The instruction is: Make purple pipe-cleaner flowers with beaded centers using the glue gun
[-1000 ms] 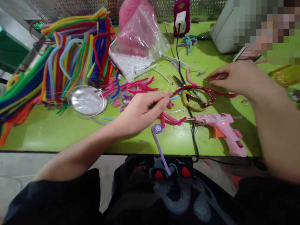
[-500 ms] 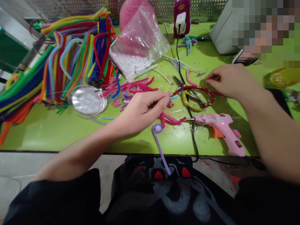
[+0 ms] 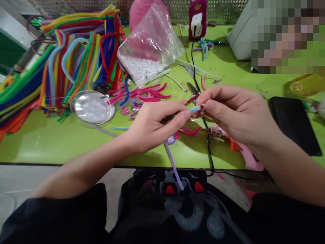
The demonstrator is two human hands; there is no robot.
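Note:
My left hand (image 3: 154,123) pinches a short light-blue pipe cleaner piece (image 3: 195,109) above the green table (image 3: 63,145). My right hand (image 3: 233,113) meets it from the right, its thumb and fingers closed on the free end of the same blue piece, perhaps with something tiny pinched there. Under my hands lie pink pipe cleaner pieces (image 3: 149,93), a purple pipe cleaner with a coiled end (image 3: 172,156) and a pink glue gun (image 3: 243,152), partly hidden by my right wrist.
A big pile of coloured pipe cleaners (image 3: 63,67) fills the left. A clear round lid (image 3: 91,107), a plastic bag of white beads (image 3: 149,47), small pliers (image 3: 194,88), a black cable (image 3: 209,149), a black phone (image 3: 291,123) and a magenta socket box (image 3: 197,17) lie around.
My right hand left the far right of the table and came in to meet my left hand at the blue piece. The left hand barely moved.

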